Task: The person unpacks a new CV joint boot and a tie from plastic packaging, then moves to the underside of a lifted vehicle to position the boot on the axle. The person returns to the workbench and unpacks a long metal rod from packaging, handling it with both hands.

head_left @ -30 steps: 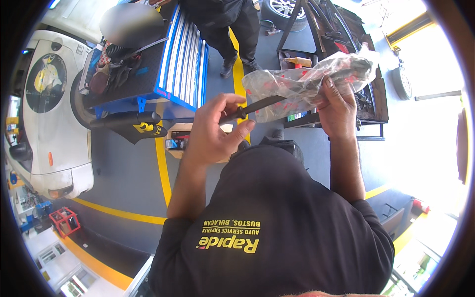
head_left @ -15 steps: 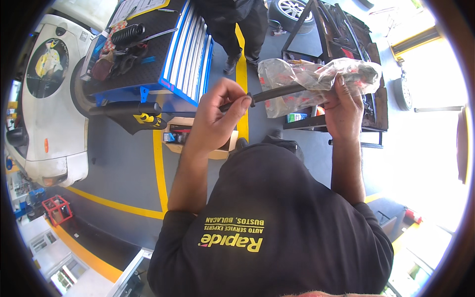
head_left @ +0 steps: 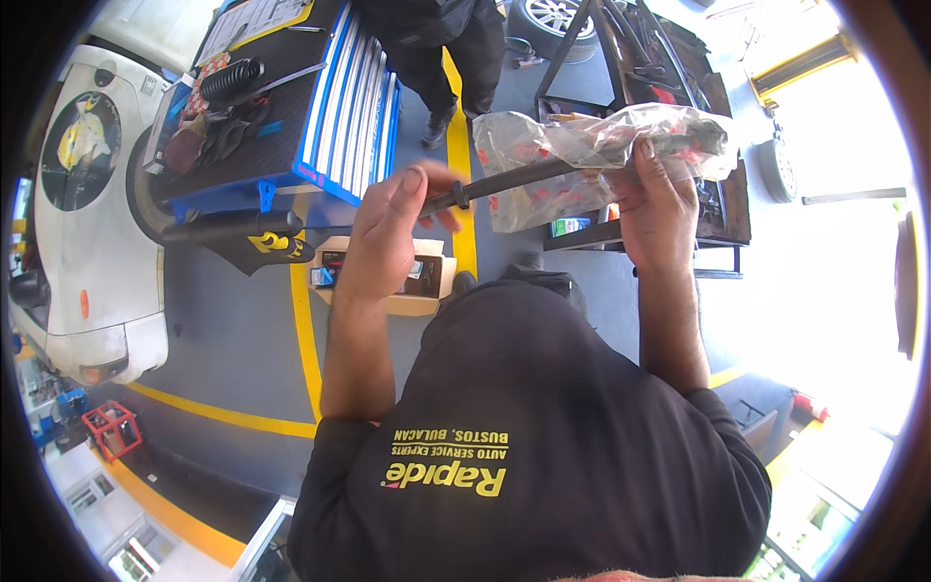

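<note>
A dark metal rod (head_left: 524, 177) with a small black collar (head_left: 461, 196) near its left end is held out in front of my chest. Its right part lies inside a clear plastic bag (head_left: 514, 145) with red print. My right hand (head_left: 659, 209) grips the bagged part, thumb on top and fingers underneath. My left hand (head_left: 393, 228) is at the bare end with thumb and fingers apart. The fingers stretch behind the rod, slightly blurred; whether they touch it I cannot tell.
A blue tool cabinet (head_left: 320, 165) at the left bears a black ribbed boot (head_left: 231, 81) and gloves. Below lies an open cardboard box (head_left: 427, 303). Another person's legs (head_left: 436, 58) stand ahead. A black metal cart (head_left: 713, 218) is at the right, a white car (head_left: 112, 252) far left.
My left hand has loosened from its closed grip by the collar and its fingers have spread. The rod and bag have shifted slightly left in view, with my right hand still gripping.
</note>
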Action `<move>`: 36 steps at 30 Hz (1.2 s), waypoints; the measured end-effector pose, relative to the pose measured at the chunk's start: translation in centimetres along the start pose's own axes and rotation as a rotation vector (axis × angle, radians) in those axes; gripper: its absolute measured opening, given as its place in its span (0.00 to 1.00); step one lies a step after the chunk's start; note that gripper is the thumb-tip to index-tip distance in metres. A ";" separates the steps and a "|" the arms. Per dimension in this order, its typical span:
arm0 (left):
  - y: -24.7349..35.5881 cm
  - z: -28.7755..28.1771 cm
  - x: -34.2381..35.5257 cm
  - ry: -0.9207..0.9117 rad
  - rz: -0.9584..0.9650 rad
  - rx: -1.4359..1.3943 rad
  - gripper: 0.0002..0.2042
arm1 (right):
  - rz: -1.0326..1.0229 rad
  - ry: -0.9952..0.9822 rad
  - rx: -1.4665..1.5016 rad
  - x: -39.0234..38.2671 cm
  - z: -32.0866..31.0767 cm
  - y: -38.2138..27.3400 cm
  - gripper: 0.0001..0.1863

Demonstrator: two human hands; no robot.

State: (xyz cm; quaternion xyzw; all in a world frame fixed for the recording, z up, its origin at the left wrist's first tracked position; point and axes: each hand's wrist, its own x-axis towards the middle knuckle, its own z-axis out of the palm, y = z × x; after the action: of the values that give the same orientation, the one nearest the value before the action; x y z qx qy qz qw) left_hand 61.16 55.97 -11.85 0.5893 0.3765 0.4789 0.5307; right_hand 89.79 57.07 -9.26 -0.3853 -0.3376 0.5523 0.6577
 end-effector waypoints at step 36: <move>-3.2 -0.1 -2.8 -0.068 -0.247 0.118 0.09 | 0.030 -0.054 -0.035 -0.9 -3.7 2.0 0.13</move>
State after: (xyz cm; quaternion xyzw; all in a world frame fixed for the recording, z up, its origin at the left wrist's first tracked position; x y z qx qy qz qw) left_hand 60.54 53.79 -15.52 0.5844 0.4554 0.3667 0.5627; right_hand 91.90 55.93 -12.82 -0.3867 -0.3593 0.5662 0.6331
